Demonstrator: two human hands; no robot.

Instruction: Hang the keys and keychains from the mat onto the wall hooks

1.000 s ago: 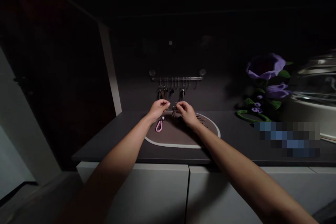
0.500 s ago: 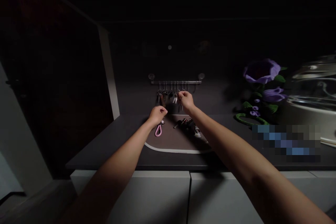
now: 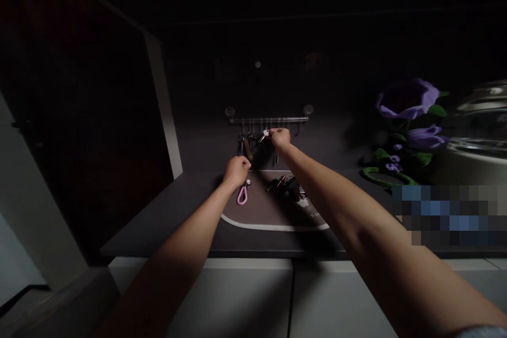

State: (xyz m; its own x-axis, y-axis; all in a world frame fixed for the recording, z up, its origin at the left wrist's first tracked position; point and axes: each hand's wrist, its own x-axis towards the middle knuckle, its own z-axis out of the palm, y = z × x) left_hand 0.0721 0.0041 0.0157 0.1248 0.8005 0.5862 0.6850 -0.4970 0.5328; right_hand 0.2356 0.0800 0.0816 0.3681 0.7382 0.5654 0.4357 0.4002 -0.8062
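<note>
My right hand (image 3: pixel 280 138) is at the hook rail (image 3: pixel 269 120), fingers pinched on a small bunch of silver keys (image 3: pixel 263 135) tilted to the left. Whether their ring still touches a hook is hidden. Just below that hand, another key (image 3: pixel 276 158) hangs. My left hand (image 3: pixel 236 170) is lower, in front of the wall, with its fingers curled together; anything inside them is hidden. Below it, a pink loop strap (image 3: pixel 242 194) appears to lie on the brown mat (image 3: pixel 261 215). More keys, one with a brown tag (image 3: pixel 247 149), hang at the rail's left.
Several dark keys and fobs (image 3: pixel 291 187) lie on the mat, partly in my arm's shadow. Purple flowers (image 3: pixel 407 100) with green leaves stand to the right, beside a large pale appliance (image 3: pixel 483 158). The dark counter (image 3: pixel 158 232) tops white cabinets (image 3: pixel 245 296).
The silver keys have risen and tilted left in my right hand. My left hand stays nearly in place. The view has shifted slightly.
</note>
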